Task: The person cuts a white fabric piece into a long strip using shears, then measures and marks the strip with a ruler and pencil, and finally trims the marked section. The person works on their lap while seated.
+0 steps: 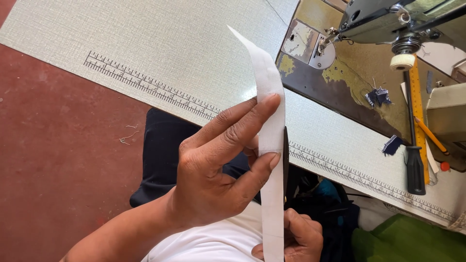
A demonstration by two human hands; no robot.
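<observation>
Left hand (213, 170) pinches the white fabric strip (270, 145) midway, fingers pressed flat along it; right hand (296, 237) grips its near end. Held above the sewing table (170, 53). Looks light and floppy, so hold the edges.

My left hand (213, 170), raised with fingers extended and thumb pinching; my right hand (296, 237), curled closed below those fingers.
</observation>
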